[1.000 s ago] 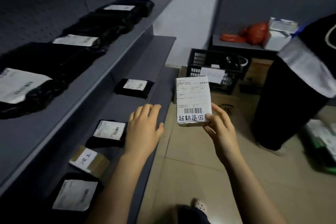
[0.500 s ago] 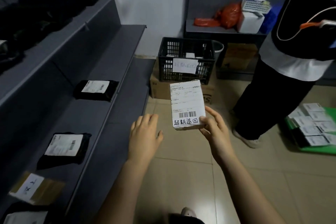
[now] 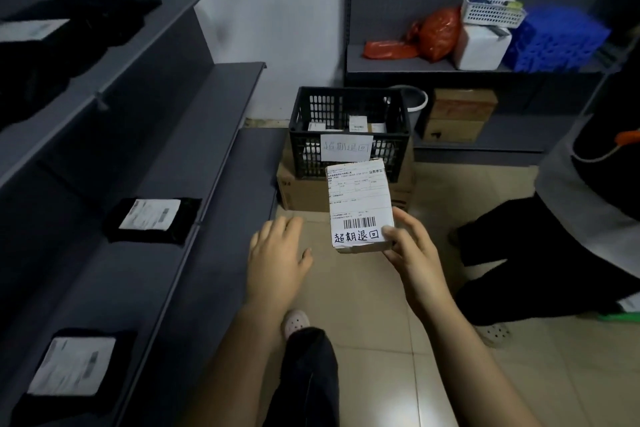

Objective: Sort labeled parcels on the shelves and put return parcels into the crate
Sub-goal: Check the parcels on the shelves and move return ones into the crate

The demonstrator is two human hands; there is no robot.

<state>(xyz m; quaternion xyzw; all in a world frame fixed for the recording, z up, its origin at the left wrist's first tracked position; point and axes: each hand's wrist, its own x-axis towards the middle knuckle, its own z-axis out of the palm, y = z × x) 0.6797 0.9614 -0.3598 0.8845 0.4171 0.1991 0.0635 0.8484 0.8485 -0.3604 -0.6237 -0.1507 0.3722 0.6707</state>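
Grey metal shelves [image 3: 166, 135] line the left. The tan tiled floor [image 3: 381, 305] lies open ahead to a black slatted plastic crate [image 3: 349, 107] on a brown cardboard box [image 3: 301, 191]. A standing person [image 3: 554, 253] narrows the right side. The right hand [image 3: 412, 253] grasps the small white-labelled cardboard parcel [image 3: 358, 198] in its fingers, held in the air before the crate. The left hand [image 3: 277, 260] has its fingers released. The crate is nearer than half a second ago.

Single head-worn wide-angle view, looking forward and steeply down. It's sitting close over the left hand [image 3: 277, 263] and the right hand [image 3: 412, 256], which is gripping the white-labelled cardboard parcel [image 3: 360, 198] mid-frame. It's facing the black slatted plastic crate [image 3: 346, 107] straight ahead, near. Grey metal shelves [image 3: 207, 135] are running down the left edge, bending with the lens; tan tiled floor [image 3: 363, 288] is filling the bottom.
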